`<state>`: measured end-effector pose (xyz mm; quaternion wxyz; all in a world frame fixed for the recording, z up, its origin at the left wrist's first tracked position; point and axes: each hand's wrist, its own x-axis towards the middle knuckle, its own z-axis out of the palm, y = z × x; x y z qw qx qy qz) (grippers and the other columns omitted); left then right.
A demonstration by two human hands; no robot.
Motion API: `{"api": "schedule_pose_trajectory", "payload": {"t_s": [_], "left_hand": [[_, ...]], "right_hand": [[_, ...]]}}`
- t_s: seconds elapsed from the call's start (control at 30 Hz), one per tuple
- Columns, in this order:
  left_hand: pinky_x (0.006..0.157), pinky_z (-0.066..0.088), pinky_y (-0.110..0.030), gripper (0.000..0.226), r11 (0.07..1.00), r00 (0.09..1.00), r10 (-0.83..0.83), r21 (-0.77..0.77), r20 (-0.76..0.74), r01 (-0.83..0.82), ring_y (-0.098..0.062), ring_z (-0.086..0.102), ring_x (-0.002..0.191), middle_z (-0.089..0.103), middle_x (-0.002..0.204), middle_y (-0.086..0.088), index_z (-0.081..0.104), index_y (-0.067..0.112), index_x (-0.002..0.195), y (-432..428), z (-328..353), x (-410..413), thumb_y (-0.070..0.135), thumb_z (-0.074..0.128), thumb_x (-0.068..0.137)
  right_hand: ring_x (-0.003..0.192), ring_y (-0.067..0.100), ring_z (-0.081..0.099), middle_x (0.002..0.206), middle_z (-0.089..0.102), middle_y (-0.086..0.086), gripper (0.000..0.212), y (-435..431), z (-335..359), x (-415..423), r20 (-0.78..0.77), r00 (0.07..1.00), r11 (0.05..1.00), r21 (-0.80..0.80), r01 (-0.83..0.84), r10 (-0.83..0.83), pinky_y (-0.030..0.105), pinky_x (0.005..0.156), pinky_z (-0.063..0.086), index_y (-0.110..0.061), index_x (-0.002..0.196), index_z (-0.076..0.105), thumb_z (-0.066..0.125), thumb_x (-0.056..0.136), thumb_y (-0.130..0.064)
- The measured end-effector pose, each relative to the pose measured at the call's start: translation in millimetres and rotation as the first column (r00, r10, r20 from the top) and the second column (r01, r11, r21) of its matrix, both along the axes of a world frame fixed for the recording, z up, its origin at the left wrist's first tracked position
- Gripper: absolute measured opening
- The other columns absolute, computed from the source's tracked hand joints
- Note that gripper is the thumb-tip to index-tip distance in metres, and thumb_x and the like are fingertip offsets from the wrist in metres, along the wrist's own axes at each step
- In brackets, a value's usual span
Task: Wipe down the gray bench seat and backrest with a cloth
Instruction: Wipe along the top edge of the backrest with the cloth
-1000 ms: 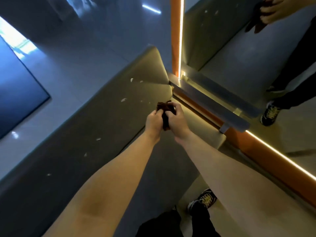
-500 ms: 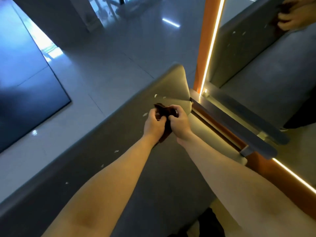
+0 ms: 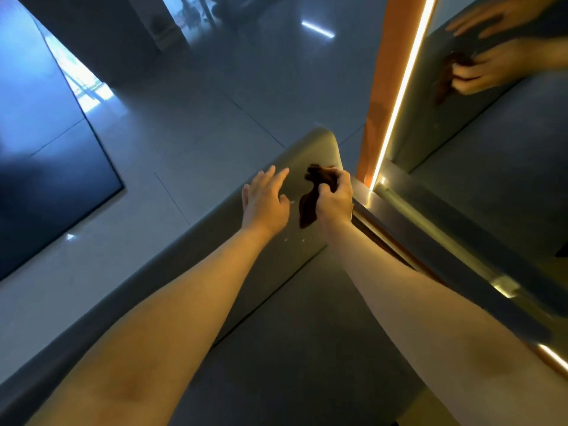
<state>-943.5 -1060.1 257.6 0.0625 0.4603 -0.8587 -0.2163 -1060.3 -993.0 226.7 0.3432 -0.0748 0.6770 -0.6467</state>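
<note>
A gray bench runs from the lower left toward the centre; its backrest [image 3: 190,272] slopes along the left and its seat [image 3: 292,348] lies between my forearms. My right hand [image 3: 335,199] grips a dark brown cloth [image 3: 310,198], which hangs bunched over the far end of the backrest. My left hand [image 3: 266,199] hovers just left of the cloth with its fingers spread and holds nothing. A few small pale specks dot the backrest near my hands.
A mirrored wall panel [image 3: 498,155] with an orange frame and a lit strip [image 3: 396,96] stands at the bench's right end and reflects both hands and the cloth. A metal ledge [image 3: 445,229] runs below it. Glossy floor tiles [image 3: 184,124] lie beyond the backrest.
My left hand has let go of the cloth and spread open to its left. My right hand keeps the cloth. Both hands have moved toward the far end of the backrest.
</note>
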Motion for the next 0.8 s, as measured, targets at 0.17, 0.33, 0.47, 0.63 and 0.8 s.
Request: {"api": "schedule_pose_trajectory", "payload": {"t_s": [0.17,0.33,0.47,0.63,0.8], "left_hand": [[0.124,0.014,-0.048,0.062,0.998,0.992,-0.056,-0.015,0.111,0.058,-0.027,0.01,0.153,0.014,0.169,-0.003,0.016,0.03,0.162,-39,-23,-36,0.025,0.042,0.106],[0.109,0.025,-0.045,0.053,0.978,0.988,-0.041,-0.195,0.146,0.07,-0.03,0.028,0.135,0.033,0.158,0.002,0.03,0.034,0.157,-63,-54,-39,0.032,0.041,0.106],[0.105,0.032,-0.049,0.051,0.953,0.989,-0.037,-0.294,0.141,0.078,-0.031,0.033,0.131,0.037,0.153,0.0,0.034,0.035,0.155,-65,-69,-38,0.034,0.043,0.104],[0.103,0.033,-0.051,0.054,0.94,0.975,-0.044,-0.322,0.219,0.115,-0.033,0.036,0.131,0.037,0.155,-0.004,0.033,0.034,0.156,-65,-70,-37,0.041,0.032,0.102],[0.103,0.033,-0.05,0.056,0.924,0.966,-0.073,-0.348,0.246,0.159,-0.033,0.036,0.13,0.035,0.156,-0.005,0.028,0.031,0.158,-66,-71,-34,0.042,0.035,0.104]], "right_hand": [[0.114,0.019,0.056,0.125,0.055,0.0,0.03,-47,-15,-62,-0.094,0.992,0.996,-0.005,0.085,-0.085,0.045,0.105,0.051,-0.03,0.12,0.056,0.053,0.097,-0.01],[0.115,0.016,0.055,0.125,0.057,0.0,0.029,-80,-29,-84,-0.131,0.991,0.999,0.026,-0.03,0.033,0.035,0.105,0.048,-0.026,0.129,0.053,0.055,0.101,-0.017],[0.107,0.013,0.056,0.12,0.059,-0.002,0.027,-79,-36,-52,-0.165,0.986,0.999,0.041,-0.032,0.039,0.024,0.087,0.046,-0.027,0.119,0.058,0.056,0.098,-0.011],[0.093,0.012,0.063,0.095,0.067,-0.008,0.025,-63,-50,4,0.025,0.998,0.998,0.025,-0.062,0.062,0.038,0.089,0.054,-0.027,0.1,0.065,0.06,0.087,-0.005],[0.101,0.008,0.058,0.104,0.061,-0.009,0.022,-79,-41,-48,-0.069,0.994,0.995,0.04,0.092,-0.089,0.033,0.091,0.051,-0.029,0.106,0.058,0.053,0.097,-0.009]]}}
